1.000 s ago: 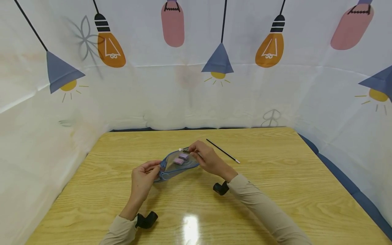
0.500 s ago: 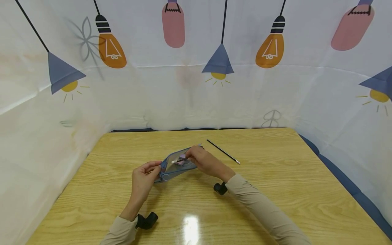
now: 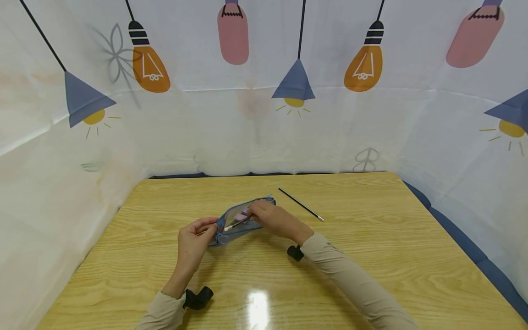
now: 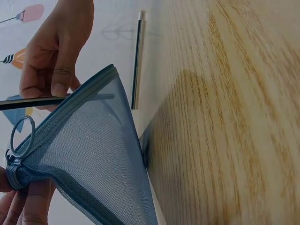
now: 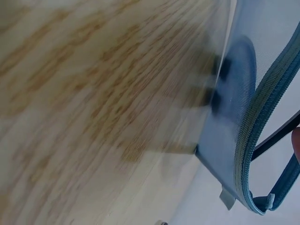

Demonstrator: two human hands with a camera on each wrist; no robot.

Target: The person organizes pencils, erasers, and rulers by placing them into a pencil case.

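Note:
In the head view, a blue mesh pencil case (image 3: 237,236) stands unzipped above the middle of the table. My left hand (image 3: 190,245) pinches its near left end beside the zipper, whose ring pull (image 4: 22,136) shows in the left wrist view. My right hand (image 3: 278,221) is over the case's opening and pinches a dark pencil (image 3: 238,223) with a white eraser end pointing left. The other end of that pencil slants down behind the mesh, seen in the left wrist view. Small pinkish-purple blocks (image 3: 240,217) lie inside the case, partly hidden by the right hand.
A second black pencil (image 3: 301,204) lies on the wooden table (image 3: 350,275), behind and right of the case. Dark wrist devices (image 3: 199,298) hang at both wrists. A white patterned cloth (image 3: 255,133) rises behind the table and along its sides.
My right hand has moved slightly left and down, bringing the pencil's white end over the opening toward the case's left end. The left hand has kept its hold on the case.

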